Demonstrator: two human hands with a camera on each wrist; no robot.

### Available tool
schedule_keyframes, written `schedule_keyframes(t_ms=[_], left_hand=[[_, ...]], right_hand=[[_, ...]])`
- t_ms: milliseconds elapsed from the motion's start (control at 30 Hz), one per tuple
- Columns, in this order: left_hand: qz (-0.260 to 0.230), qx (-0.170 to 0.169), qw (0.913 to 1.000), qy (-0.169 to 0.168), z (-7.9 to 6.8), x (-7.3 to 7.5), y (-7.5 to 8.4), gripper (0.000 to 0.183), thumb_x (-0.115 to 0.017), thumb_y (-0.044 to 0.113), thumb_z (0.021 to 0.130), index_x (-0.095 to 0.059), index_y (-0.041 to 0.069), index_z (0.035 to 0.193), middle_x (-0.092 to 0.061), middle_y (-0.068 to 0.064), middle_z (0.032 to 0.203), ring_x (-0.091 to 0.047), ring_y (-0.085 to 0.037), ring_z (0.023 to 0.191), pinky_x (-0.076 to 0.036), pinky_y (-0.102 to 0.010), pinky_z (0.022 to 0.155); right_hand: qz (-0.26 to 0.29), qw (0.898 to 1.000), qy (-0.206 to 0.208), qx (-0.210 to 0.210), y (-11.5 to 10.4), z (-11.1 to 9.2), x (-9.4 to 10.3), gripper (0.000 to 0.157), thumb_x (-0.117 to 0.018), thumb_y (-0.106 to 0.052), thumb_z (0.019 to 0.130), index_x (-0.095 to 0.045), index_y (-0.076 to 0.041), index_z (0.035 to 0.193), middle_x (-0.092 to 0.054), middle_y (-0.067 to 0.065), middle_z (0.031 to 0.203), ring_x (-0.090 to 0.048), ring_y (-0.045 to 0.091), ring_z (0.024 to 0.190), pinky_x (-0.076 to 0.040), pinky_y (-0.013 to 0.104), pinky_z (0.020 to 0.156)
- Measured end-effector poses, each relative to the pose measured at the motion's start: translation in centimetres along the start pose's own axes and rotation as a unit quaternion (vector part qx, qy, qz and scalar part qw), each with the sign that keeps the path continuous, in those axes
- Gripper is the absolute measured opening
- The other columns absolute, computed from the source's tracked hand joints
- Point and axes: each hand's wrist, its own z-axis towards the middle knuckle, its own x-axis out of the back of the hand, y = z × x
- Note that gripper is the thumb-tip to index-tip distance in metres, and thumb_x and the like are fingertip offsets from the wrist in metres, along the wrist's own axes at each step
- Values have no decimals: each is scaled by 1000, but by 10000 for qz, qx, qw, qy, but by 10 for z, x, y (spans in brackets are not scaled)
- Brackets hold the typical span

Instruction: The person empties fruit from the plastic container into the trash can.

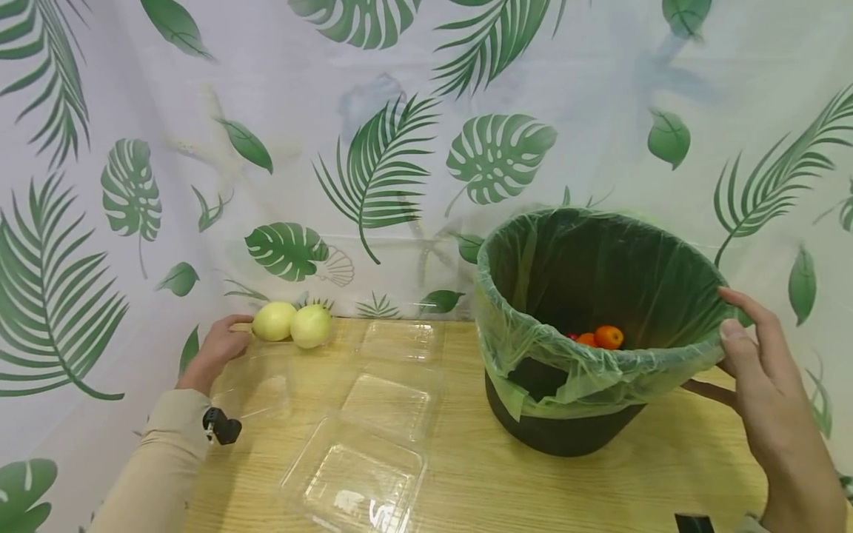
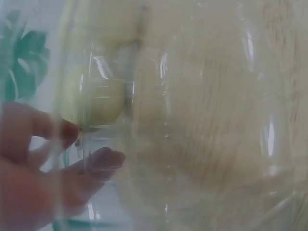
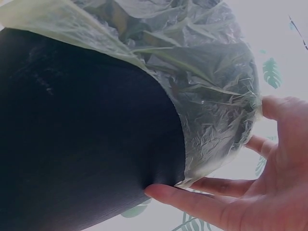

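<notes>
My left hand (image 1: 222,349) is at the far left, its thumb and forefinger pinching the edge of a clear plastic container (image 1: 260,389). Through that container's wall (image 2: 216,110), the left wrist view shows the fingertips and a blurred fruit. Just past the fingers, two pale yellow-green round fruits (image 1: 311,326) sit side by side by the wall. On the right, my right hand (image 1: 773,385) grips a black bin (image 3: 86,130) at its rim, fingers spread along the side. A thin green plastic bag (image 1: 526,348) lines it and folds over the rim. Inside are several small orange fruits (image 1: 608,337).
More clear plastic containers (image 1: 363,474) lie in a row on the wooden table (image 1: 460,481), between the left hand and the bin. A leaf-printed sheet (image 1: 400,59) hangs behind and along the left side, meeting the table's back edge.
</notes>
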Motion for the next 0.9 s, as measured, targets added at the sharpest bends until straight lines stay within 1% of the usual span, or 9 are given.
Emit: schedule_keyframes(t_ms=[100, 233, 367, 400, 433, 533, 633, 800, 900], left_hand=[[42, 71, 10000, 6, 0, -3, 4, 58, -45, -3, 81, -35, -9, 137, -52, -4, 63, -49, -11, 53, -50, -32, 58], [47, 79, 9999, 72, 1, -6, 6, 58, -44, -5, 81, -37, -6, 139, -62, -23, 85, -60, -22, 67, -54, -35, 62], [208, -16, 9992, 337, 0, -5, 6, 56, -47, 1, 85, -39, -6, 140, -55, -31, 123, -60, -36, 103, -49, -26, 64], [226, -7, 9990, 384, -1, -5, 6, 56, -48, 2, 85, -39, -6, 140, -52, -29, 127, -57, -36, 108, -47, -25, 63], [228, 15, 9989, 404, -1, -5, 6, 56, -49, 4, 86, -39, -5, 140, -51, -28, 128, -60, -34, 102, -44, -24, 60], [206, 104, 9992, 324, 0, -5, 6, 59, -50, 3, 85, -37, -2, 142, -51, -28, 128, -62, -22, 80, -45, -26, 58], [161, 73, 9998, 83, 5, -5, 6, 62, -48, -4, 81, -38, -2, 142, -57, -32, 117, -52, -14, 59, -47, -32, 54], [162, 17, 9990, -415, 12, -7, 5, 65, -47, -7, 80, -32, -3, 144, -58, -19, 82, -55, -20, 60, -52, -37, 59], [154, 7, 9990, -429, 14, -7, 4, 64, -47, -4, 82, -31, -3, 144, -60, -21, 84, -58, -22, 64, -54, -38, 62]], right_hand=[[122, 9999, 11, 33, -1, 1, 1, 49, -34, -23, 103, -22, -23, 151, -7, 15, 149, -52, 8, 109, -54, 24, 60], [234, 9997, 27, 78, -1, 1, 0, 49, -34, -22, 103, -22, -22, 151, -8, 17, 147, -53, 2, 104, -54, 24, 59], [341, 9994, -22, 107, -1, 1, 0, 49, -34, -21, 103, -22, -21, 151, -2, 14, 151, -53, 2, 104, -55, 24, 59], [383, 9992, -31, 118, -2, 1, 0, 49, -34, -21, 103, -22, -21, 151, -1, 12, 152, -52, 3, 104, -55, 24, 60], [453, 9989, -32, 130, -2, 1, 0, 49, -35, -20, 103, -23, -20, 150, -3, 13, 151, -53, 3, 103, -55, 25, 59], [512, 9985, -37, 169, -2, 1, 0, 49, -34, -19, 103, -23, -20, 150, -3, 13, 151, -54, 1, 102, -55, 24, 59], [429, 9990, -28, 154, -1, 1, 1, 49, -34, -20, 103, -22, -20, 151, -2, 11, 152, -53, 5, 106, -54, 24, 59], [152, 9998, 33, 82, 0, 1, 1, 49, -34, -22, 103, -22, -22, 151, -6, 10, 151, -54, 4, 106, -54, 23, 59], [136, 9998, 85, 83, 0, 2, 0, 49, -34, -21, 103, -23, -22, 151, -15, 13, 145, -56, 0, 98, -54, 24, 58]])
